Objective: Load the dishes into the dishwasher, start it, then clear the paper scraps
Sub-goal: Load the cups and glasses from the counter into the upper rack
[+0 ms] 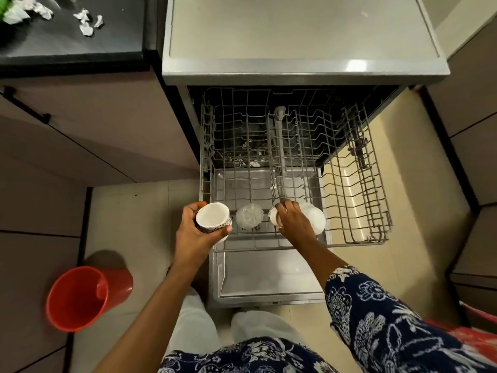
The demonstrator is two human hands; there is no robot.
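Red plastic bucket [76,298] on the floor at far left, empty as far as I can see, well apart from the machine. Crumpled white paper scraps [87,21] lie on the dark countertop [72,44] top left, untouched; that step is not yet begun.

Left hand [196,232] grasps a white patterned ceramic cup [213,218], mouth up, fingers wrapped round its side, held at the near left corner of the pulled-out grey wire upper rack [357,181]. Cannot tell if the cup base touches the wire.

Just beside it sits a clear ribbed glass tumbler [249,216] in the rack's front row, apparently inverted.

Right hand [294,219] is curled over a small white cup [273,217], fingertips on its rim, next to a white ceramic bowl [314,218] partly hidden under the hand. Whether the cup is gripped or only steadied: cannot tell.

Stainless dishwasher door [269,275] is folded down below the rack. Rest of the rack is bare.

Judgement: loading in progress, early.

Risks:
- Left cup is mouth up; set down that way it pools water. Needs inverting.
- Cup sits at the rack's edge; a miss drops it onto the door or floor tile.
- Front row is crowded: cup, tumbler, cup, bowl nearly touching. Knocks could chip them.
- Rack is fully extended; leaning on it may tip it.
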